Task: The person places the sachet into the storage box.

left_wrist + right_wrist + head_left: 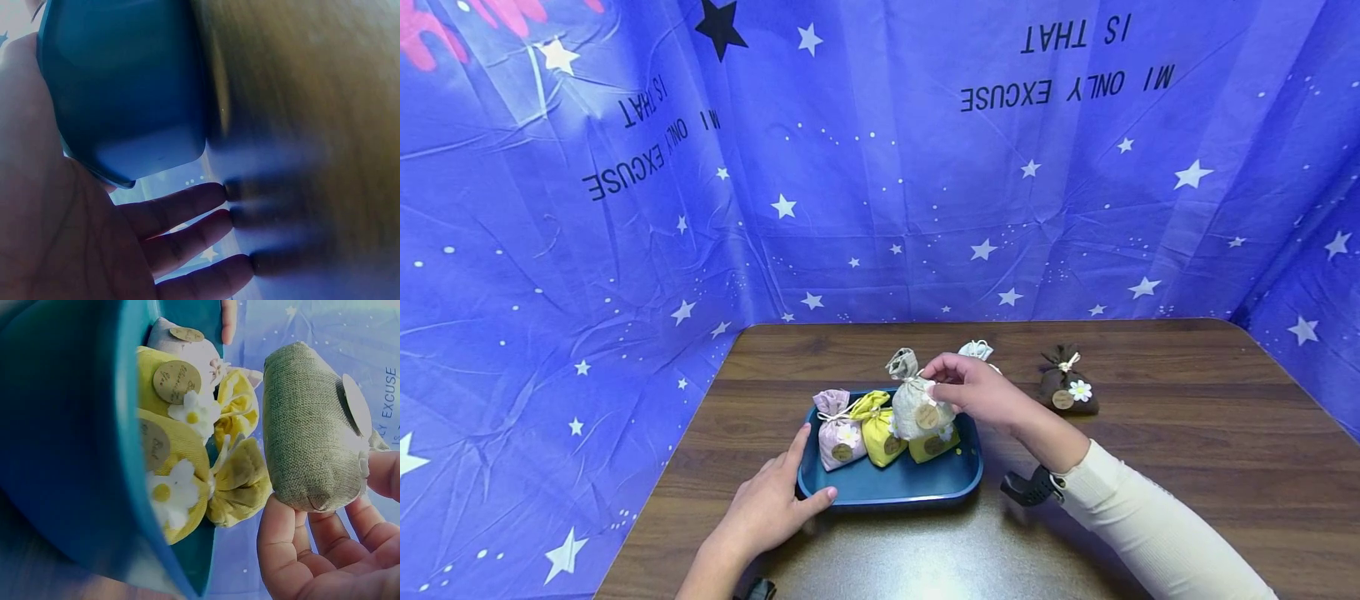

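My right hand pinches a small grey cloth drawstring pouch near its tied neck, up over the blue tray. In the right wrist view the grey pouch hangs beside the tray wall, its round tag facing away. Inside the tray stand a pink pouch and two yellow pouches, one in the middle and another partly hidden behind the grey one. My left hand rests against the tray's left end, thumb by the front rim, other fingers extended.
A brown pouch with a white flower lies on the wooden table, right of the tray. Behind my right hand a pale pouch is mostly hidden. A blue star-printed curtain hangs behind the table and at both sides.
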The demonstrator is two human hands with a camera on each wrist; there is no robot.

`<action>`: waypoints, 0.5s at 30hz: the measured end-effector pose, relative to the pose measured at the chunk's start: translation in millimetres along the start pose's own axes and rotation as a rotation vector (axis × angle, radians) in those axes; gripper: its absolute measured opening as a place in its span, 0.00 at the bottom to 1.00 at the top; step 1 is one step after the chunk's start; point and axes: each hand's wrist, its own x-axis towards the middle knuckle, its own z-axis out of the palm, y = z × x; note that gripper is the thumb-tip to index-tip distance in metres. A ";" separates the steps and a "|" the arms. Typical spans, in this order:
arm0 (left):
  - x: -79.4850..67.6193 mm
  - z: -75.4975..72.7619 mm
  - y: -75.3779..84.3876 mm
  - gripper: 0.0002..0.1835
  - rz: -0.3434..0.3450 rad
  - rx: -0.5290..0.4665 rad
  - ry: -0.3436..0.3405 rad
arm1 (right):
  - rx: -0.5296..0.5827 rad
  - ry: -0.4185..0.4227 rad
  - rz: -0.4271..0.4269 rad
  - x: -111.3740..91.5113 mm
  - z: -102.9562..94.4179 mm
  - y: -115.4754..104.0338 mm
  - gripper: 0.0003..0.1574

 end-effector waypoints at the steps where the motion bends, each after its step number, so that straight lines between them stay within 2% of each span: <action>1: 0.0 -0.3 0.1 0.54 -0.001 -0.001 0.000 | -0.001 -0.004 0.005 0.6 0.2 -1.6 0.14; 9: -0.4 -0.6 -0.5 0.54 0.023 0.002 0.027 | 0.016 -0.054 0.041 4.8 0.9 -14.2 0.12; 15: -0.6 0.1 0.0 0.54 0.014 -0.005 0.011 | 0.002 -0.084 0.050 9.5 3.9 -17.0 0.13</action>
